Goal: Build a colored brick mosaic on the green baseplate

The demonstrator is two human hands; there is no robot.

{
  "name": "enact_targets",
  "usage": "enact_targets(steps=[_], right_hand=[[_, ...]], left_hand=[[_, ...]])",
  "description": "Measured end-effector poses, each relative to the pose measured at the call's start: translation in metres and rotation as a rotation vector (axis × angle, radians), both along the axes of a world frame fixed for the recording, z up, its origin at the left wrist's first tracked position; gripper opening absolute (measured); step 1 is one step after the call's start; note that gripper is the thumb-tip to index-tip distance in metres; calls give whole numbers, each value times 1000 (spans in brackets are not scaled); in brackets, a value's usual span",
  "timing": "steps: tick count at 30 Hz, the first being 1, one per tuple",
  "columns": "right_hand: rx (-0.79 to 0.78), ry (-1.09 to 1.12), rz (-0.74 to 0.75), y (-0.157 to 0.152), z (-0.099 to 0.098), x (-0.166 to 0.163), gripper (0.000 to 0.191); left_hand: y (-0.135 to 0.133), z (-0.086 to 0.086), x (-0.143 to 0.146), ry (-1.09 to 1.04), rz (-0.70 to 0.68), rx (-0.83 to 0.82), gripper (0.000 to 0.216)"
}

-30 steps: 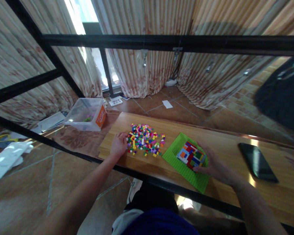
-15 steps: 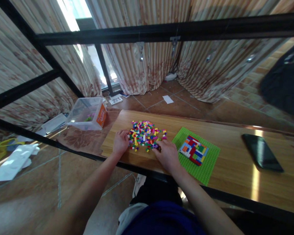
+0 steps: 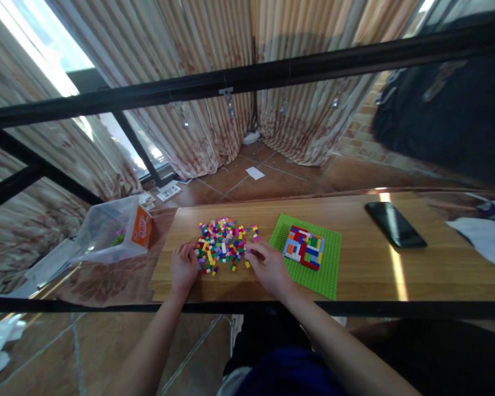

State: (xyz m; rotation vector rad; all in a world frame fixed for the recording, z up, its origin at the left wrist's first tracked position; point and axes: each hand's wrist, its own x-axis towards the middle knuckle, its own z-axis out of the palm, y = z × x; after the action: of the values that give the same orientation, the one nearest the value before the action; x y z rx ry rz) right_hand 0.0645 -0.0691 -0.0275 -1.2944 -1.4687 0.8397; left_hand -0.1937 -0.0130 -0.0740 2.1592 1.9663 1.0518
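Observation:
A heap of small coloured bricks (image 3: 224,243) lies on the wooden table (image 3: 371,269). My left hand (image 3: 183,268) rests at the heap's left edge with its fingers curled against the bricks. My right hand (image 3: 268,267) reaches into the heap's right side, fingertips pinched together on the bricks; what they hold is too small to name. To the right lies a green baseplate (image 3: 330,269) with a patch of red, blue, white, orange and green bricks (image 3: 304,247) pressed onto it.
A black phone (image 3: 394,224) lies on the table further right, with white paper (image 3: 484,236) beyond it. A clear plastic tub with an orange label (image 3: 115,231) stands left of the table. A black metal frame bar (image 3: 247,82) crosses overhead; curtains hang behind.
My right hand left the baseplate and moved left to the brick heap. The left hand stayed at the heap's left edge. The camera view swung to the right.

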Motion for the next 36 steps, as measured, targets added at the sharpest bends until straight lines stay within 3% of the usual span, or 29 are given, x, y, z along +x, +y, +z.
enact_targets(steps=[5, 10, 17, 27, 36], right_hand=[[-205, 633, -108, -16, 4, 43, 28], [-235, 818, -133, -36, 9, 70, 35], [-219, 721, -178, -45, 8, 76, 35], [-167, 428, -419, -65, -20, 125, 37], [-156, 135, -500, -54, -9, 149, 25]], left_hand=[[2, 0, -1, 9, 6, 8, 27], [3, 3, 0, 22, 12, -7, 28], [4, 5, -2, 37, 17, -31, 28], [7, 1, -7, 46, 9, -32, 27], [6, 5, -6, 65, 15, -41, 27]])
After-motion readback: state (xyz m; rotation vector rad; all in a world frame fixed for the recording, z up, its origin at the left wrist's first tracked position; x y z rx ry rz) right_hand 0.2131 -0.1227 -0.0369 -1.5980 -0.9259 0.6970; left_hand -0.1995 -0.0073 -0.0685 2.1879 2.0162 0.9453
